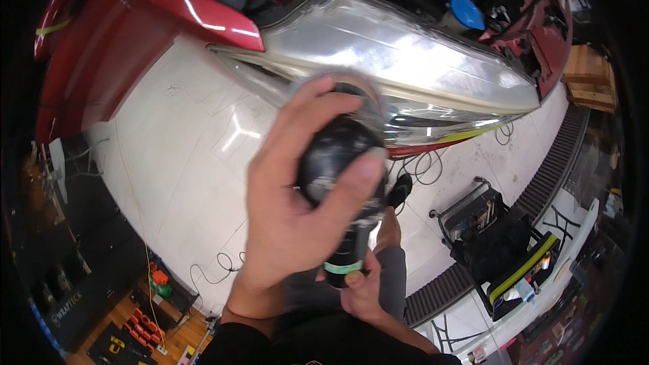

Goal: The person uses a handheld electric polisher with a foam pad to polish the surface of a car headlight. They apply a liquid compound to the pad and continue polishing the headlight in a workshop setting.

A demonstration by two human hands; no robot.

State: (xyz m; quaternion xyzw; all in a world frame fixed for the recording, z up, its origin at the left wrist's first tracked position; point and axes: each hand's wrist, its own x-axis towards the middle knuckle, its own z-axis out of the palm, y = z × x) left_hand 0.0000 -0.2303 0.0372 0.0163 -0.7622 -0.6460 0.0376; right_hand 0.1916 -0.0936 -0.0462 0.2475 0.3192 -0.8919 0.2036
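Observation:
A black handheld power sander or polisher (336, 152) is held against the lower edge of a car headlight (412, 61). My left hand (280, 223) wraps over its rounded head, fingers on the far side and thumb on the near side. Lower down, my right hand (364, 295) grips the rear end of its body beside a green band. The round pad at its front is blurred and mostly hidden behind my left fingers. Hazy, whitish patches show on the headlight's clear lens, along with bright reflections.
A red car panel (135, 47) stands at the left; the open engine bay holds a blue cap (465, 13). A wheeled stool or cart (480, 223) stands at the right. Cables (426, 165) lie on the white floor. Tools and orange clamps (145, 330) lie at lower left.

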